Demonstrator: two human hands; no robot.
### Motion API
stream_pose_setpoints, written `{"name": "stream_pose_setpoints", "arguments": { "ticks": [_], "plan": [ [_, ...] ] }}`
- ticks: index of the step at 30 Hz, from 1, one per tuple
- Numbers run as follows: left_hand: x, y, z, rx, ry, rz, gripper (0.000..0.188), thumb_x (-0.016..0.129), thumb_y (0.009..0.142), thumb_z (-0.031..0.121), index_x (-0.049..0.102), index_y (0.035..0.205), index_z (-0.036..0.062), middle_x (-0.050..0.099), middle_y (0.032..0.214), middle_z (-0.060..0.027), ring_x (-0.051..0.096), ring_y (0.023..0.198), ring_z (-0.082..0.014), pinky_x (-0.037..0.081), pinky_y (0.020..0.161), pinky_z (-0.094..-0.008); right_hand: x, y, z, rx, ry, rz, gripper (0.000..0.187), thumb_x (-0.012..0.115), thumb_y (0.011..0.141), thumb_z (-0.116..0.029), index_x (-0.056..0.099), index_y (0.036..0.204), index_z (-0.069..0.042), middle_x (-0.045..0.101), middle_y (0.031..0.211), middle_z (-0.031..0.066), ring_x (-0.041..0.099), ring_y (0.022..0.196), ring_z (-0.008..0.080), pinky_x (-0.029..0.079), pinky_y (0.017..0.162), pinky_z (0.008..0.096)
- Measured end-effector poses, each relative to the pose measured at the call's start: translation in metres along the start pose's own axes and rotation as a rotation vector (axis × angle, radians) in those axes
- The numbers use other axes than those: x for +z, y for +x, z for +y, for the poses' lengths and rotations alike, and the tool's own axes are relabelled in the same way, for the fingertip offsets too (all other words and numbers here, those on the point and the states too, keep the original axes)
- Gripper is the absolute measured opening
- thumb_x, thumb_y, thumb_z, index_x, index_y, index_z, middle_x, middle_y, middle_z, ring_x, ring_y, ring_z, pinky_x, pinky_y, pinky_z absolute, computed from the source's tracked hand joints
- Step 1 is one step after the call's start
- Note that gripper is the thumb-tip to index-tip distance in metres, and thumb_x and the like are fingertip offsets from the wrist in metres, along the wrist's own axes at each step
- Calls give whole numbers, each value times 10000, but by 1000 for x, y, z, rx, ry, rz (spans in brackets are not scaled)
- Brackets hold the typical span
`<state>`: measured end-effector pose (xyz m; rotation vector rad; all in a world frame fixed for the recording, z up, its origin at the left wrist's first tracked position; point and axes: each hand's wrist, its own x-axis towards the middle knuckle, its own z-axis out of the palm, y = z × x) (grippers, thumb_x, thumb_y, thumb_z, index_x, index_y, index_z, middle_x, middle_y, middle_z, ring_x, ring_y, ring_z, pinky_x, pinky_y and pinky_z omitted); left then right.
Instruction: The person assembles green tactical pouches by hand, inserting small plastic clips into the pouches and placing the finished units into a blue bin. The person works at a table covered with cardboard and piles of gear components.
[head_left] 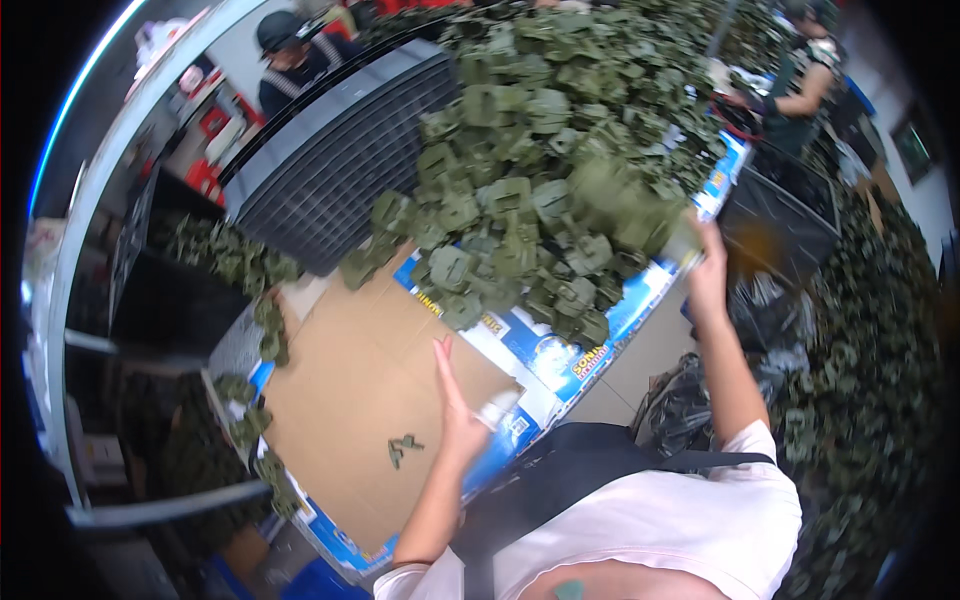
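Note:
My left hand (462, 428) is over the cardboard-covered table (340, 350), its fingers stretched out and nothing visible in its grasp. Something white and blurred (497, 408) shows at its thumb side. At the right edge of the table, my right hand (708, 262) is closed at the end of an olive-green plastic piece (625, 205), which is smeared by motion. A whitish blur also covers its fingertips. Below that piece, a large heap of similar green moulded pieces (510, 215) covers the far part of the table. Small green bits (403, 448) lie on the cardboard beside my left forearm.
A black plastic crate (335, 150) stands tilted left of the heap. Black bags (685, 405) and a dark bin (780, 210) are to the right, before another green pile (865, 390). Two other people, one far left (290, 65), one far right (805, 90), are nearby.

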<state>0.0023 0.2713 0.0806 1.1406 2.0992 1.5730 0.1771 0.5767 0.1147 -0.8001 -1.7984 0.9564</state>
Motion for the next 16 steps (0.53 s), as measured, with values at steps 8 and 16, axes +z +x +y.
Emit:
{"name": "stream_pose_setpoints", "arguments": {
  "ticks": [8,16],
  "plan": [
    [-119,-119,-85,-495,478,216,715,696,717,155,337,1333,100,413,1265,-224,353,1205,-375,295,1003,-404,-48,290,316,-370,-543,-268,606,515,748,28,356,1329,-44,422,1316,162,386,1220,264,268,1031,334],
    [-330,-291,-210,-872,899,825,774,697,694,238,313,1347,73,432,1289,-183,383,1191,-348,261,1012,-395,10,275,214,-561,-830,-229,679,578,759,-181,291,1373,-131,462,1256,225,467,1140,328,334,946,391]
  ]
}}
